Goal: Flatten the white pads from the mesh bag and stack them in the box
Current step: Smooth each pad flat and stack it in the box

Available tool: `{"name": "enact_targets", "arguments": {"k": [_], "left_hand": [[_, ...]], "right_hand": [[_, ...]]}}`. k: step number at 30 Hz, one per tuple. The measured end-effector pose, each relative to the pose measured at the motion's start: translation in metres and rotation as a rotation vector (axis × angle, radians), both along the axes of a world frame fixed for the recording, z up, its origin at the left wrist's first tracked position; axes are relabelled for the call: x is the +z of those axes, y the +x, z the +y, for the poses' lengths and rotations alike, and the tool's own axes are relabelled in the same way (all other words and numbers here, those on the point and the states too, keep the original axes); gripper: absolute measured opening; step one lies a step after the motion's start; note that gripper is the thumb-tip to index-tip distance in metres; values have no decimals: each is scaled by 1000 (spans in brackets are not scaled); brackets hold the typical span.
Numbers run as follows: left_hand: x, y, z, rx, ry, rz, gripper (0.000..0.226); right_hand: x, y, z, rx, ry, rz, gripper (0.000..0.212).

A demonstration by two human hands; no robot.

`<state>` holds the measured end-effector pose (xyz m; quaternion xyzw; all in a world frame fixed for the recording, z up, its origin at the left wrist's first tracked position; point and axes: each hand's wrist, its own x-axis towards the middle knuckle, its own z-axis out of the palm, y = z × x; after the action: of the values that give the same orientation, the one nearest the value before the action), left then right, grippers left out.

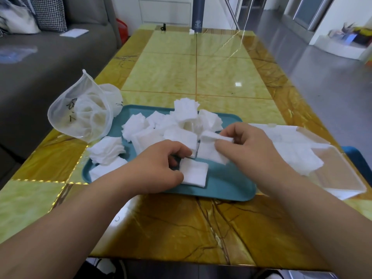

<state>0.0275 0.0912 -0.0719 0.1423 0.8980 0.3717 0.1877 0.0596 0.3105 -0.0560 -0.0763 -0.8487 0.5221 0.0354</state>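
A heap of crumpled white pads (181, 125) lies on a teal tray (225, 184) in the middle of the table. My right hand (249, 146) pinches one white pad (211, 150) above the tray. My left hand (161, 168) holds the left edge of a small flat stack of pads (195, 174) on the tray, thumb on top. The white mesh bag (82, 115) stands open at the tray's left, with pads showing through it. A clear plastic box (330, 168) at the right holds a layer of flattened pads (296, 156).
The glossy yellow-green table (193, 73) stretches away beyond the tray. A dark cylinder (198, 15) stands at its far end. A grey sofa (40, 63) runs along the left. More pads (106, 150) hang over the tray's left rim.
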Motion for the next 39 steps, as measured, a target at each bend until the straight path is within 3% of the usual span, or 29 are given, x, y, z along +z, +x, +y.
{"name": "enact_targets", "arguments": {"k": [4, 11, 18, 25, 29, 33, 36, 39], "left_hand": [[-1, 3, 6, 9, -52, 59, 35], [-1, 4, 11, 1, -90, 158, 18], [16, 9, 6, 112, 178, 244, 18], [14, 10, 8, 104, 260, 300, 23], [15, 11, 7, 108, 402, 174, 36], [19, 13, 7, 119, 491, 87, 23], [21, 15, 8, 79, 621, -33, 24], [20, 15, 11, 76, 629, -85, 29]], "right_hand": [[0, 5, -4, -16, -221, -100, 8], [-4, 4, -3, -48, -278, -147, 12], [-6, 3, 3, -94, -306, -128, 12], [-2, 3, 3, -71, -372, -104, 13], [-1, 3, 2, -59, -377, -93, 16], [-3, 4, 3, -30, -360, -61, 19], [-1, 5, 2, 69, -352, -67, 19], [0, 8, -1, 206, -380, -115, 21]]}}
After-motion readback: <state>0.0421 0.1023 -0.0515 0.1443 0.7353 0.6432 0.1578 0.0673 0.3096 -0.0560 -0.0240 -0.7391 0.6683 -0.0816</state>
